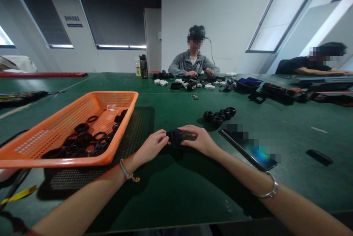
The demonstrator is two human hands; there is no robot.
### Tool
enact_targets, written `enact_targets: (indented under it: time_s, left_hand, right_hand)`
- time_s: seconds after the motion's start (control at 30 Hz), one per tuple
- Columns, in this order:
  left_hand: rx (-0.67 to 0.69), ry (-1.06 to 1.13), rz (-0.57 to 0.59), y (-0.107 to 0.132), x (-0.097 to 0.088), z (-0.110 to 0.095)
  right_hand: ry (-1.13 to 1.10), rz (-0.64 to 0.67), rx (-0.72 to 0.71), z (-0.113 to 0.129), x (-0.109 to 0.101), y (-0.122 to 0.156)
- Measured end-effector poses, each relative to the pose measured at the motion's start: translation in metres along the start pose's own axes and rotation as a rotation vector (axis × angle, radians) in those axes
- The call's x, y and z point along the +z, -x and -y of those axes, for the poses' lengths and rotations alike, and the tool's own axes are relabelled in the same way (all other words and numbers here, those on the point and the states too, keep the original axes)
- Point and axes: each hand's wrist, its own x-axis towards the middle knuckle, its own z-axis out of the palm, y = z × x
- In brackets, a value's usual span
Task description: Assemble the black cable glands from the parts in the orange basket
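Both my hands meet over the green table, pinching one small black round part [174,136] between them. My left hand [152,146] grips it from the left with closed fingers. From the right, my right hand [199,139] holds the same part, fingers curled around it. An orange plastic basket [66,116] with several black rings and round parts [82,141] stands to the left of my hands. A short row of several black round parts [220,115] lies on the table just beyond my right hand.
A phone [249,149] lies right of my right forearm, and a small black flat piece [319,157] further right. Across the table a person [193,63] handles small parts beside two bottles [141,66]. Another person [314,65] leans on the table at far right.
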Motion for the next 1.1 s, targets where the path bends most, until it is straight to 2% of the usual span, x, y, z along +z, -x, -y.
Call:
enact_targets:
  time_s: [0.67,0.9,1.1]
  left_hand:
    - [0.029,-0.009,-0.003,-0.0002,0.0008,0.0044]
    - [0.030,-0.016,-0.009,-0.0006,0.0011,0.0054]
    - [0.030,-0.009,-0.009,-0.0003,0.0007,0.0032]
  right_hand:
    - [0.064,0.001,0.081,0.0076,0.0007,0.0009]
    - [-0.001,0.044,0.061,0.0020,0.0010,0.0008]
    - [0.063,0.011,0.002,0.0031,0.0015,0.0015]
